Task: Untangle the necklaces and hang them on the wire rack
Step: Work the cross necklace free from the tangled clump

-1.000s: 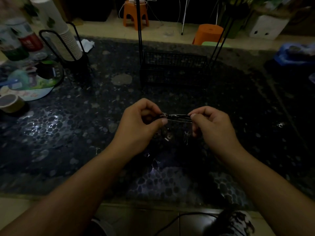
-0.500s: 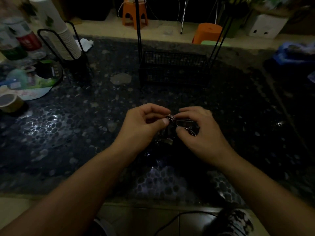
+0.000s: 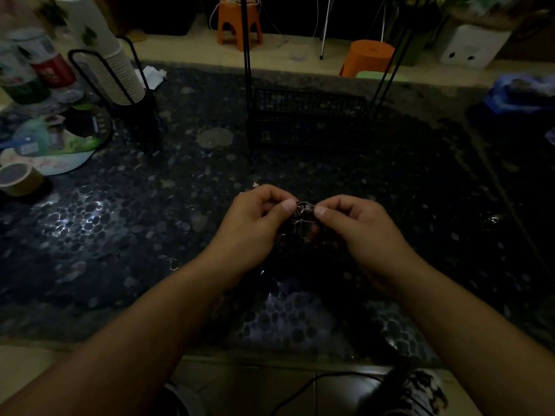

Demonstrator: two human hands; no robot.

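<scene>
A small tangle of thin silvery necklaces (image 3: 304, 212) hangs between my two hands above the dark pebbled table (image 3: 120, 229). My left hand (image 3: 255, 223) pinches one side of the tangle between thumb and forefinger. My right hand (image 3: 357, 226) pinches the other side the same way, thumbs almost meeting. Loops of chain dangle below the fingers, dim and hard to trace. The black wire rack (image 3: 306, 121) stands beyond my hands at the table's far middle, with thin upright rods rising from it.
A stack of paper cups in a black wire holder (image 3: 117, 73) stands far left, with bottles, a round printed fan (image 3: 60, 142) and a tape roll (image 3: 18, 178) near the left edge. Blue cloth (image 3: 522, 91) lies far right. Orange stools (image 3: 368, 57) stand on the floor behind.
My hands stretched the chain apart a second ago, then closed together. The right hand now pinches the tangle from the top beside the left thumb.
</scene>
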